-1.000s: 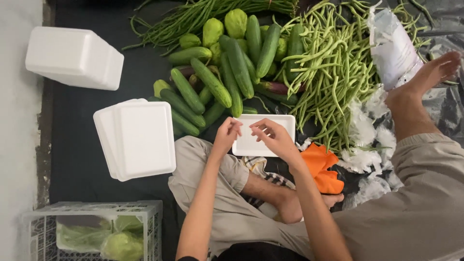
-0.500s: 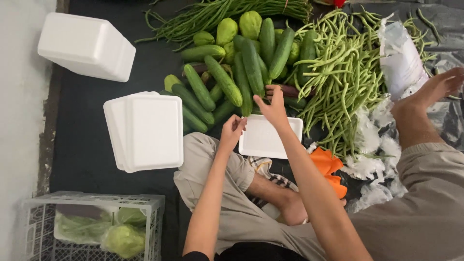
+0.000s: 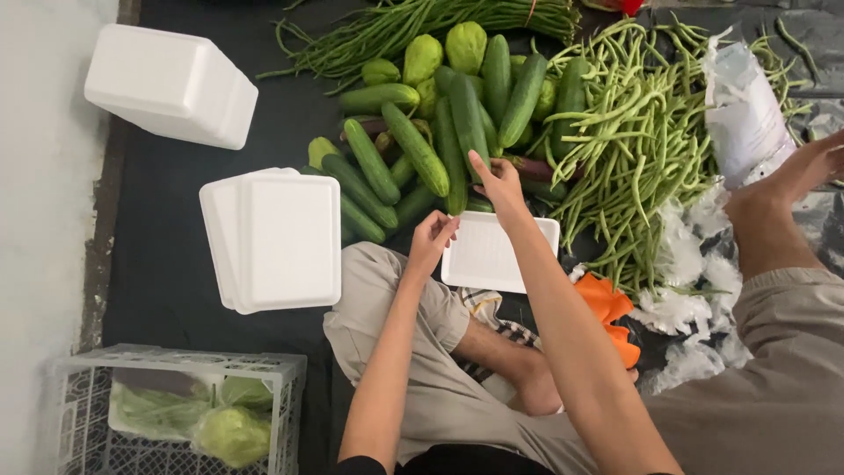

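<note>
An empty white foam tray (image 3: 492, 255) lies in front of my crossed legs. My left hand (image 3: 432, 239) pinches its left rim. My right hand (image 3: 498, 180) stretches past the tray's far edge, fingers apart, fingertips touching the pile of dark green cucumbers (image 3: 422, 158). It holds nothing that I can see.
A heap of green beans (image 3: 633, 132) lies right of the cucumbers, long beans (image 3: 396, 31) behind. A stack of white foam trays (image 3: 272, 237) and a white foam box (image 3: 171, 84) sit left. A white crate (image 3: 176, 413) holds bagged greens. Orange cloth (image 3: 607, 308) and clear plastic (image 3: 747, 105) lie right.
My right hand left the tray and moved forward onto the cucumber pile. My left hand stayed at the tray's left rim.
</note>
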